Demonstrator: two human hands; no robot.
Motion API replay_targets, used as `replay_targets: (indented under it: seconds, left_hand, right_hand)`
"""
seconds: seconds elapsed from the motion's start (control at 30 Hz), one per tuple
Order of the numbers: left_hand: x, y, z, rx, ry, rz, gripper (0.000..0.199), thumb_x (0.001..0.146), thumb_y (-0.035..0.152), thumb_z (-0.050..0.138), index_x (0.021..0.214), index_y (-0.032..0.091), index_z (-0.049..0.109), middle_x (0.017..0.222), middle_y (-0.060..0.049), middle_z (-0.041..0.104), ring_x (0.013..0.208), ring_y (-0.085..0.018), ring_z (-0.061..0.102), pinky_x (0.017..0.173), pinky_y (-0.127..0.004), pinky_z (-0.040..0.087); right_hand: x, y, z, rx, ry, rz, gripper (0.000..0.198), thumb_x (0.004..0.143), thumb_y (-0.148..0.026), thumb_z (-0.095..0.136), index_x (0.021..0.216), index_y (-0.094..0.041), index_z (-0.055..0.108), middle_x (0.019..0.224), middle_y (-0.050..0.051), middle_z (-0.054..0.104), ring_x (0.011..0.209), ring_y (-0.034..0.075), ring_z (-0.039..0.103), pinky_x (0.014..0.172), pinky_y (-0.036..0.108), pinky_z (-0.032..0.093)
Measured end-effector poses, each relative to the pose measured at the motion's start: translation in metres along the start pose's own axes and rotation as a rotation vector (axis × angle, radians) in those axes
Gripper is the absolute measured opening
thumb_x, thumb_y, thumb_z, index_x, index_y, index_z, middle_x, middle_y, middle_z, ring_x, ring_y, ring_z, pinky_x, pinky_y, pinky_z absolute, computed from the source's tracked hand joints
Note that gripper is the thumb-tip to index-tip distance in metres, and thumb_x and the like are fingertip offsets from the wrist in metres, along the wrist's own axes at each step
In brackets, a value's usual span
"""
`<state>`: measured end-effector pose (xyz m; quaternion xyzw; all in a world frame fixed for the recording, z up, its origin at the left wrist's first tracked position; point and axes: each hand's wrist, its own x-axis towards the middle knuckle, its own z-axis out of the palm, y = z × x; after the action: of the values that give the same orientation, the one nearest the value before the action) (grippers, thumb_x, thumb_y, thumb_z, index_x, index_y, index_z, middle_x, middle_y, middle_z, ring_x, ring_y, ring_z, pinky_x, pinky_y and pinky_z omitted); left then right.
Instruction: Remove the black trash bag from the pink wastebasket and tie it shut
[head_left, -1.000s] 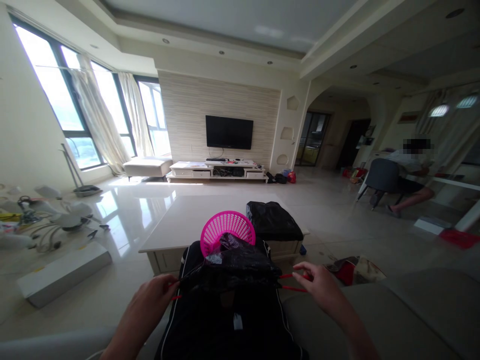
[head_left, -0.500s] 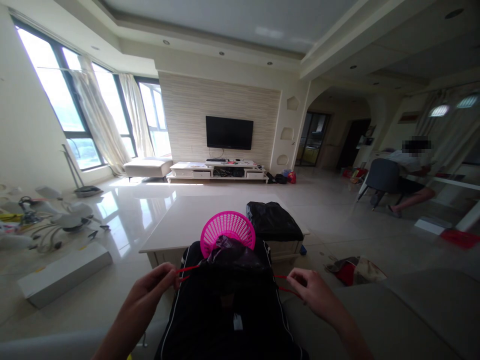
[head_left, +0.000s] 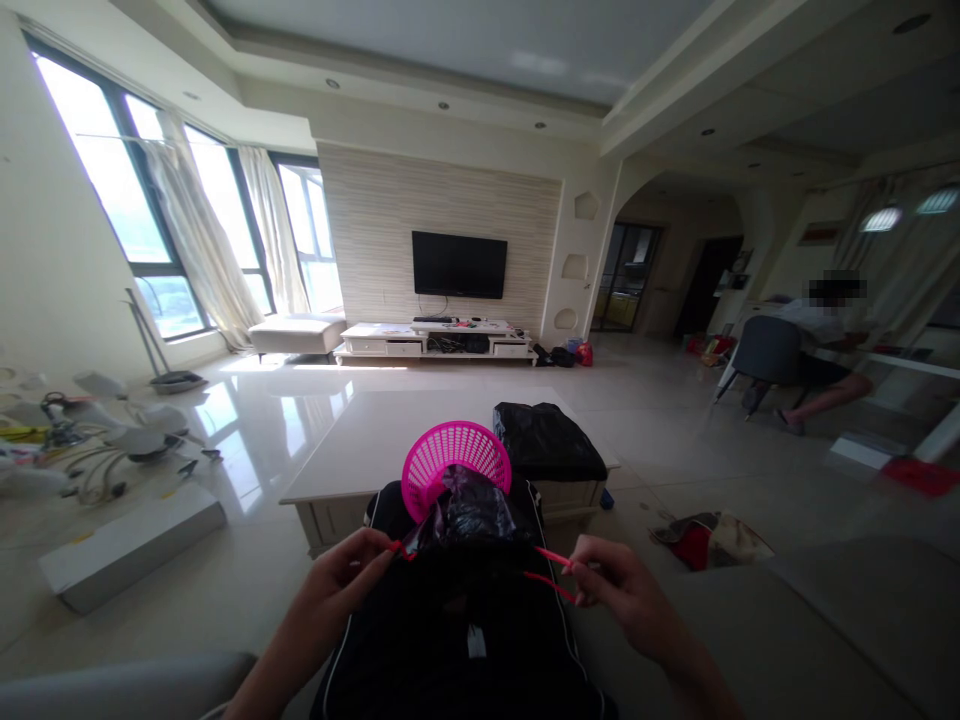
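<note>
A: ok so where are we at with the black plastic bag (head_left: 480, 512)? it's basically dark on dark lol

B: it's between the two hands, over the person's lap (head_left: 442, 660), overlapping the near side of the pink basket (head_left: 459, 442). can't tell if any of it sits inside the basket or only in front of it

A: and the fingers?

B: pinching on both sides. left hand (head_left: 345, 580) has thumb and fingertips closed on a short, bunched bit of the red drawstring (head_left: 553, 556). right hand (head_left: 611, 585) is pinching it too, with two longer strands running from the bag to those fingers

A: so how far along would you call it?

B: partway, I'd say. drawstring's out at both edges and in hand, so that bit's done. mouth looks gathered, but it's too dark to swear it's fully closed. no knot that I can see and the two sides aren't crossed, so no tying done

A: what about the other black bundle (head_left: 547, 445)?

B: resting on the surface (head_left: 337, 455), right of the basket, neither hand touching it. can't make out any string there
</note>
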<state>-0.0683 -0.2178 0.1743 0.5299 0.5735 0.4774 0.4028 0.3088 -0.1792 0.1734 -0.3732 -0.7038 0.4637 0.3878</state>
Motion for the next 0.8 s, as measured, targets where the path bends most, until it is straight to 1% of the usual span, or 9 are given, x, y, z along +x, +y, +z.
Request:
replay_targets:
  seconds: [0.1,0.2,0.3,0.37,0.47,0.53,0.63,0.7,0.8]
  left_hand:
    - [0.005,-0.005,0.003,0.241,0.008,0.014,0.057,0.076,0.073,0.067,0.089,0.017,0.073,0.067,0.001,0.053,0.065,-0.015,0.044,0.063,-0.028,0.033]
    - [0.007,-0.011,0.004,0.362,-0.051,-0.009,0.059,0.081,0.073,0.058,0.09,0.017,0.073,0.072,-0.002,0.06,0.07,-0.017,0.048,0.068,-0.03,0.034]
    - [0.006,-0.01,0.003,0.421,-0.101,-0.036,0.06,0.081,0.074,0.059,0.09,0.017,0.074,0.071,0.0,0.058,0.07,-0.017,0.046,0.069,-0.03,0.032]
    - [0.004,-0.008,0.002,0.422,-0.127,-0.049,0.062,0.08,0.076,0.06,0.086,0.016,0.074,0.068,0.001,0.054,0.069,-0.016,0.043,0.067,-0.029,0.03]
    - [0.002,-0.008,-0.002,0.318,-0.176,-0.035,0.065,0.082,0.078,0.057,0.079,0.015,0.073,0.069,0.0,0.05,0.071,-0.015,0.042,0.066,-0.028,0.03]
    - [0.0,-0.01,-0.005,0.251,-0.153,-0.011,0.064,0.082,0.078,0.059,0.08,0.016,0.075,0.066,0.001,0.047,0.069,-0.014,0.04,0.065,-0.028,0.03]
    - [-0.001,-0.012,-0.008,0.198,-0.084,0.013,0.063,0.081,0.078,0.06,0.082,0.017,0.078,0.06,0.003,0.039,0.062,-0.013,0.036,0.06,-0.028,0.028]
    - [-0.002,-0.012,-0.008,0.159,-0.076,0.013,0.062,0.081,0.077,0.061,0.083,0.017,0.077,0.059,0.004,0.038,0.059,-0.012,0.036,0.058,-0.027,0.027]
    - [-0.001,-0.01,-0.005,0.128,-0.104,0.01,0.058,0.083,0.073,0.063,0.078,0.016,0.073,0.062,0.003,0.041,0.061,-0.011,0.037,0.058,-0.026,0.028]
  right_hand:
    - [-0.006,-0.003,0.0,0.148,-0.102,-0.062,0.041,0.099,-0.052,0.066,0.082,-0.015,0.065,0.069,-0.002,0.051,0.054,0.007,0.047,0.053,0.02,0.035]
    - [-0.009,-0.001,-0.003,0.197,-0.126,-0.036,0.041,0.098,-0.053,0.067,0.081,-0.016,0.064,0.07,-0.003,0.048,0.054,0.006,0.039,0.052,0.021,0.027]
    - [-0.01,-0.002,-0.008,0.001,-0.074,0.013,0.046,0.095,-0.056,0.069,0.076,-0.015,0.066,0.071,-0.001,0.049,0.064,0.009,0.04,0.06,0.024,0.029]
    - [-0.01,-0.006,-0.011,-0.156,-0.05,0.083,0.049,0.094,-0.059,0.068,0.075,-0.014,0.067,0.068,-0.001,0.046,0.065,0.011,0.038,0.061,0.026,0.028]
    - [-0.011,-0.016,-0.013,-0.286,-0.061,0.186,0.055,0.093,-0.066,0.065,0.079,-0.013,0.072,0.065,-0.003,0.04,0.063,0.011,0.031,0.059,0.027,0.023]
    - [-0.01,-0.022,-0.014,-0.323,-0.062,0.188,0.058,0.094,-0.069,0.061,0.082,-0.014,0.074,0.064,-0.003,0.039,0.063,0.011,0.03,0.059,0.028,0.023]
    - [-0.012,-0.03,-0.012,-0.339,-0.011,0.078,0.057,0.098,-0.066,0.06,0.078,-0.015,0.075,0.063,-0.002,0.042,0.062,0.011,0.035,0.058,0.028,0.024]
    - [-0.014,-0.032,-0.009,-0.308,0.004,-0.058,0.049,0.099,-0.057,0.064,0.075,-0.017,0.076,0.065,-0.001,0.046,0.062,0.01,0.041,0.059,0.028,0.027]
    - [-0.021,-0.031,-0.003,-0.135,-0.061,-0.284,0.033,0.099,-0.045,0.07,0.079,-0.02,0.078,0.07,0.0,0.053,0.066,0.011,0.048,0.062,0.027,0.032]
